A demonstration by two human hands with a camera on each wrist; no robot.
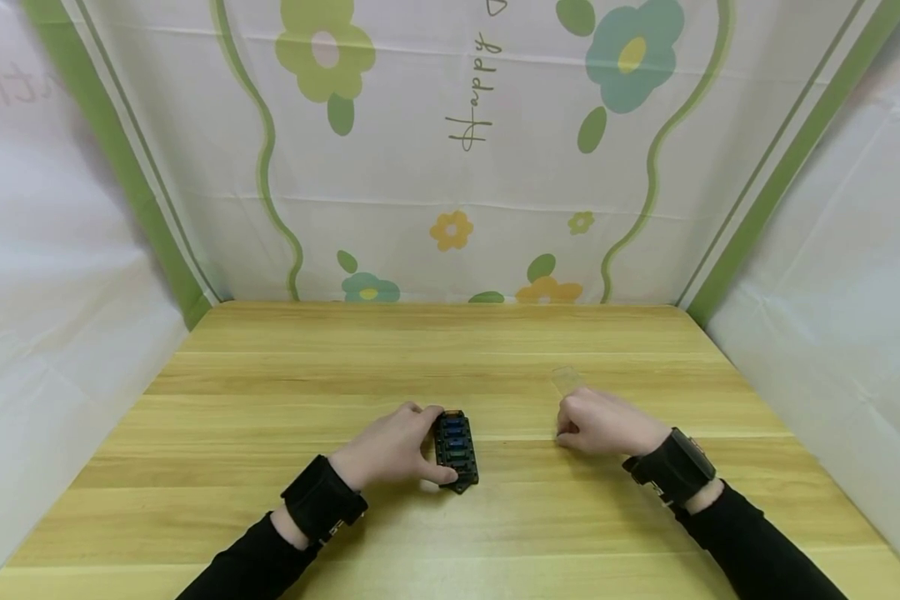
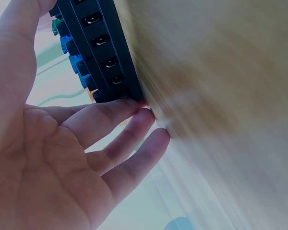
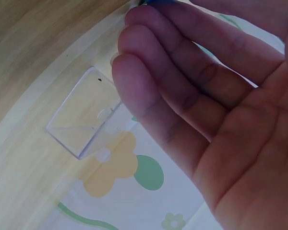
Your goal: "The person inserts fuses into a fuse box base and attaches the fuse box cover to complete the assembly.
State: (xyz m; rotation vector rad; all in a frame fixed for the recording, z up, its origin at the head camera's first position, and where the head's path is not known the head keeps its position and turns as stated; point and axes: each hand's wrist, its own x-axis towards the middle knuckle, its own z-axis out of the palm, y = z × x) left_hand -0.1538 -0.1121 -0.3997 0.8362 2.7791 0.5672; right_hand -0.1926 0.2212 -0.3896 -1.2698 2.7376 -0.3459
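A black fuse box (image 1: 457, 451) lies on the wooden table, with a row of blue, green and orange blade fuses along its top. My left hand (image 1: 390, 450) grips it by its two ends, thumb at the near end and index finger at the far one. In the left wrist view, dark slots show along the side of the fuse box (image 2: 97, 40). To the right, my right hand (image 1: 603, 421) is low over the table, fingers bent. Its fingertips pinch a small blue piece (image 3: 158, 1), mostly cut off at the right wrist view's top edge.
Just beyond the right hand lies a clear plastic cover (image 3: 84, 115), faint in the head view. The wooden table (image 1: 307, 367) ends at a white flowered cloth (image 1: 390, 167) at the back. White cloth walls stand on both sides.
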